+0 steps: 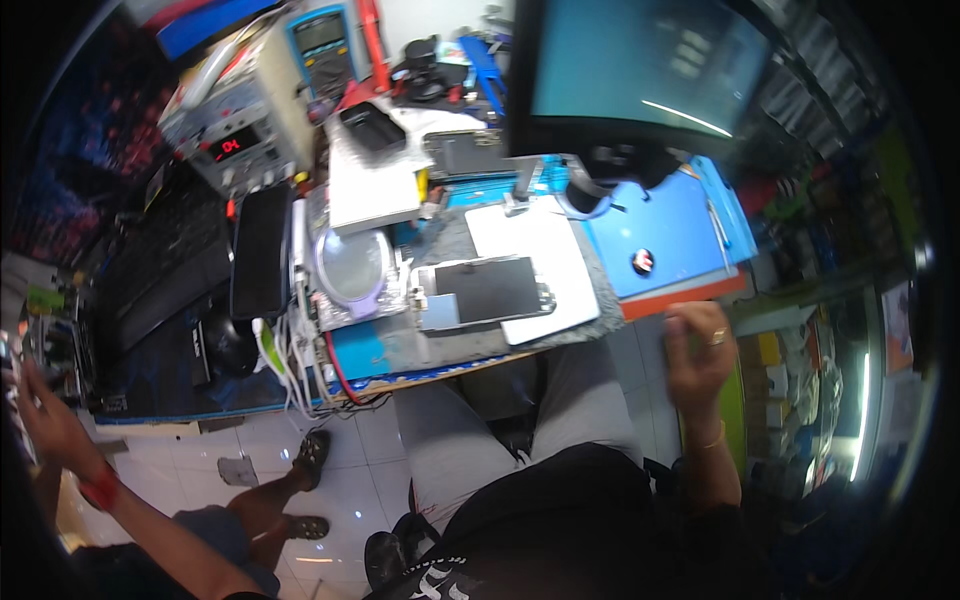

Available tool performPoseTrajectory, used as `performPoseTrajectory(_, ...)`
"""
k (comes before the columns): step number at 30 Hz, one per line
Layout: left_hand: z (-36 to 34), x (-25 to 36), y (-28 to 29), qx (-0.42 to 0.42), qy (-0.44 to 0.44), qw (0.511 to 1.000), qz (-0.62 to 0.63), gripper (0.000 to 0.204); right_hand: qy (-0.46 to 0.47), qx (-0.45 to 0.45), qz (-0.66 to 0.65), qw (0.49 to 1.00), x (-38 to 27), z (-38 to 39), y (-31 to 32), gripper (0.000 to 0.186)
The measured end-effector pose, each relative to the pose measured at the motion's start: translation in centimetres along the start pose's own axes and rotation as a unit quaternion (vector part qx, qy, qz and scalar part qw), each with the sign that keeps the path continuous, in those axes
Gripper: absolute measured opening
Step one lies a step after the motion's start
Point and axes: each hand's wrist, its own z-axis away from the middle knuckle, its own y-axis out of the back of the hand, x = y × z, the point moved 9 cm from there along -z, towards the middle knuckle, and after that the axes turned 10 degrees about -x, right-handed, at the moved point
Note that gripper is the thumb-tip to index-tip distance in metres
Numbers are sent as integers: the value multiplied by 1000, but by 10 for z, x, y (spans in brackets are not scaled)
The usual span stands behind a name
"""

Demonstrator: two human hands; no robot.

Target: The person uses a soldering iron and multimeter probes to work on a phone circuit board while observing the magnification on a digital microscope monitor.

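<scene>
On counter (455,371) before you: opened phone (488,290), long axis roughly left to right, right end over white sheet (575,300). Phone lies left of and slightly beyond your right hand (700,350), nearer one: fingers loosely curled, palm hidden, cannot tell if anything held. Your left hand (50,420) well apart, far left, fingers partly spread; hold also unclear.

One opened phone assembly (490,291): flat, rectangular, dark grey panel within a silvery frame, lighter blue-grey patch at its left end. It lay lengthwise, slightly tilted in plan, its right part over a white sheet (575,295), on a grey mat (455,345).
</scene>
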Motion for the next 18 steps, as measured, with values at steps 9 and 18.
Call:
performPoseTrajectory(9, 128, 497, 225, -103, -332, 735, 582, 26, 102, -90, -265, 955, -87, 10, -49, 31)
performPoseTrajectory(18, 153, 559, 182, -171, -265, 771, 554, 57, 33, -7, -263, 964, -4, 25, -32, 19)
